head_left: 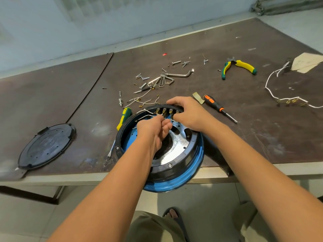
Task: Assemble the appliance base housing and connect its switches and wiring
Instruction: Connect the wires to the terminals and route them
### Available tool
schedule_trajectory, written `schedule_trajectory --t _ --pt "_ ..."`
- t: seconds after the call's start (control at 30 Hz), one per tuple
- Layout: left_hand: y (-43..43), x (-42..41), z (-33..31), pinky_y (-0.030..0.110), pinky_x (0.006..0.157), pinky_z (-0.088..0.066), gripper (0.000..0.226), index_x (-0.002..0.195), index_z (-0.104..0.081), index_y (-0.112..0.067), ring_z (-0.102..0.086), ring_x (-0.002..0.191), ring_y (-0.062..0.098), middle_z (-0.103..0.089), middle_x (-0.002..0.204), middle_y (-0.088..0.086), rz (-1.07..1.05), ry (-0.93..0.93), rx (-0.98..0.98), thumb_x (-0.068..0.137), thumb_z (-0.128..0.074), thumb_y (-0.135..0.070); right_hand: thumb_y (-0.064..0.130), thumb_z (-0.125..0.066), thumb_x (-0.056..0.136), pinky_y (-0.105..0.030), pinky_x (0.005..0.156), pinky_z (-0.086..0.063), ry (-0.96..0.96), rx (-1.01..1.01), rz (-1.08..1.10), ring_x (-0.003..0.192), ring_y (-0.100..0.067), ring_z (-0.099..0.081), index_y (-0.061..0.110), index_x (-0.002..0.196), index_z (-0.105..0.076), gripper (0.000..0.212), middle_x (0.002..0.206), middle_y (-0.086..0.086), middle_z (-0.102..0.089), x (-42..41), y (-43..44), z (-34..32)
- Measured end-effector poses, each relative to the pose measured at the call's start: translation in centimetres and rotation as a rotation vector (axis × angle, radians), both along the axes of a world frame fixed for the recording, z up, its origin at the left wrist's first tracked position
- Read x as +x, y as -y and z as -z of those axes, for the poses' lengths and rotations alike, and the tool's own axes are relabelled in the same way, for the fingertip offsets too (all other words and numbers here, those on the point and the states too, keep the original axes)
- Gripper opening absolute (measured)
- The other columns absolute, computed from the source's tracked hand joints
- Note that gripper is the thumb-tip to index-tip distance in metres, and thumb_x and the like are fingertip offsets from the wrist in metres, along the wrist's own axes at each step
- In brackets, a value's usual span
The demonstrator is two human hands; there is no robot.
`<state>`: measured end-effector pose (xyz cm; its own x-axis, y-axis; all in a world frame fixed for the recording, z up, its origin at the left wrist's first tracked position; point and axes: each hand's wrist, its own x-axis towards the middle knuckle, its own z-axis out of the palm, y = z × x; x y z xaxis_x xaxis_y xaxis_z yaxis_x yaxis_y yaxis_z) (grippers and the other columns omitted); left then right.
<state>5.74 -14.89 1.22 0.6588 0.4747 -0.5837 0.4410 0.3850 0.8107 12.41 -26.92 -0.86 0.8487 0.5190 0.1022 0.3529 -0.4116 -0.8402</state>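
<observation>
The round appliance base housing (176, 165), black-rimmed with a blue outer shell and a shiny metal plate inside, lies upside down at the table's front edge and overhangs it. A row of switches (165, 111) sits along its far inner wall. My left hand (153, 130) reaches inside and pinches a thin white wire (148, 112) near the switches. My right hand (185, 110) curls over the far rim, its fingers on the rim and its thumb by the switches. Both forearms hide much of the interior.
A black round cover (47, 145) lies at left. A green-yellow screwdriver (124, 117) is tucked under the housing's left side. An orange-black screwdriver (218, 107), pliers (239, 68), hex keys and loose screws (162, 79), and a white wire harness (279, 95) lie farther back.
</observation>
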Motion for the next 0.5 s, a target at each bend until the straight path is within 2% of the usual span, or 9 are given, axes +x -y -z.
schedule_trajectory --t 0.17,0.5 --pt "-0.29 0.24 0.17 0.012 0.033 -0.039 0.019 0.102 -0.066 0.000 -0.055 0.035 0.006 -0.062 0.062 0.005 -0.005 -0.022 0.010 0.097 -0.061 -0.017 0.000 -0.061 0.084 -0.036 0.106 -0.049 0.015 -0.015 -0.007 0.120 -0.015 -0.059 0.020 0.138 -0.058 0.058 0.134 -0.002 -0.062 0.06 0.04 0.04" --pt "-0.75 0.51 0.26 0.012 0.033 -0.040 0.013 0.099 -0.064 -0.002 -0.055 0.037 0.006 -0.060 0.062 0.004 0.037 -0.048 -0.026 0.097 -0.061 -0.015 0.000 -0.060 0.085 -0.032 0.102 -0.049 -0.007 -0.017 -0.020 0.117 -0.015 -0.059 0.020 0.139 -0.056 0.058 0.133 -0.002 -0.062 0.20 -0.04 0.05"
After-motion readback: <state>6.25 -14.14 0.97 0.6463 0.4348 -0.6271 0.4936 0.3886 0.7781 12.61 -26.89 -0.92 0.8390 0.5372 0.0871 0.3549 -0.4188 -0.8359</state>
